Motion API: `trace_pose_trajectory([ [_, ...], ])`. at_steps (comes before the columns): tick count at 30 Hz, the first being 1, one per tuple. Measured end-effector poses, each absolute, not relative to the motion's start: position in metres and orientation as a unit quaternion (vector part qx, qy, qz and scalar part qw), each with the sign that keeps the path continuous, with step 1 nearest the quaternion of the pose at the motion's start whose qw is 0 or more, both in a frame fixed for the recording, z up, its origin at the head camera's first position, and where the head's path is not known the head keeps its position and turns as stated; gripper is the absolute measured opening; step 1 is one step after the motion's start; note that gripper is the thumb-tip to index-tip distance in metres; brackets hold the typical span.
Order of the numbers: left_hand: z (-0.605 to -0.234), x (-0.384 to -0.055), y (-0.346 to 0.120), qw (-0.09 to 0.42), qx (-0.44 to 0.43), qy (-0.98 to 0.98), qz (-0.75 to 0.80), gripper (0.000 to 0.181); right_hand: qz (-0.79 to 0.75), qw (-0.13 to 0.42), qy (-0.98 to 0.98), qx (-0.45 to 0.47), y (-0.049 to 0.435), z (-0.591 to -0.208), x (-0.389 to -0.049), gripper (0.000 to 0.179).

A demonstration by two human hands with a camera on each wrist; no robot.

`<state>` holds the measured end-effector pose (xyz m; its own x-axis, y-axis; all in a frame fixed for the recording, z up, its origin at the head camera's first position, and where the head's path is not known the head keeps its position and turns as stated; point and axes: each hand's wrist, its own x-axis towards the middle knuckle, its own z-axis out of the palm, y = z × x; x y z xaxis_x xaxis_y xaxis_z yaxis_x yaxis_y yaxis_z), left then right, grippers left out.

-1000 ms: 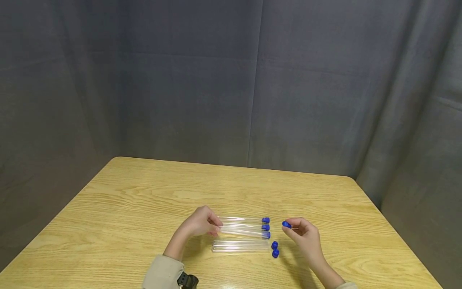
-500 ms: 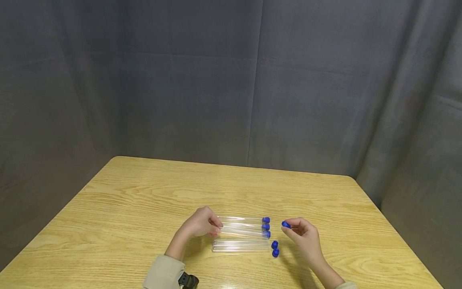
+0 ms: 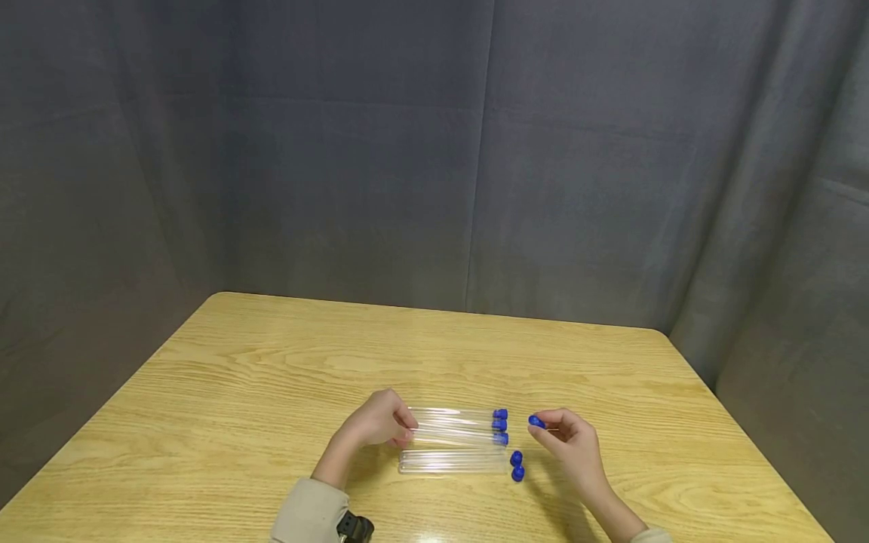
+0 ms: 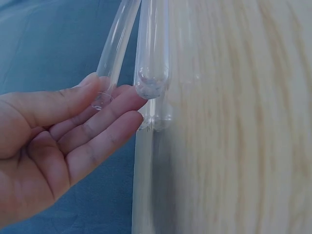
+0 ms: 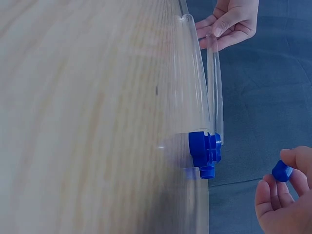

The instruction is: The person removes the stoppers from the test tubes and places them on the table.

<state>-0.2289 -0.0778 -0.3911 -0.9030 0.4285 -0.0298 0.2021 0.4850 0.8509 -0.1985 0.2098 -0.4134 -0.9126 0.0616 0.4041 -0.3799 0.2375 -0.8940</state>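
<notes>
My left hand (image 3: 382, 418) pinches a clear test tube (image 4: 116, 48) by its rounded end, between thumb and fingers. The tube is raised and tilted, and its far end (image 5: 219, 136) bears no stopper. My right hand (image 3: 573, 445) holds a blue stopper (image 5: 282, 171) between thumb and fingers, a short way to the right of the tubes. Behind and below the held tube lie several test tubes (image 3: 451, 413) with blue stoppers (image 3: 500, 424) in their right ends. Nearer the front, uncapped test tubes (image 3: 451, 461) lie side by side.
Two loose blue stoppers (image 3: 517, 466) stand at the right end of the uncapped tubes. Everything lies on a wood-grain table (image 3: 285, 354). Dark grey curtains (image 3: 353, 188) hang around its far side. A black band (image 3: 355, 527) is on the left wrist.
The right hand, with the blue stopper in its fingers, has drifted slightly left towards the tubes. The left hand keeps its hold on the test tube, almost still.
</notes>
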Motion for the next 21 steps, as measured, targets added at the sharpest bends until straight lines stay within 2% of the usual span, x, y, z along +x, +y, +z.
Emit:
trace_pose_trajectory([
  [21, -0.3918, -0.227, -0.0754, 0.107, 0.185, 0.878, 0.428, 0.011, 0.613, 0.155, -0.772, 0.065, 0.2073, -0.4089, -0.1957, 0.018],
])
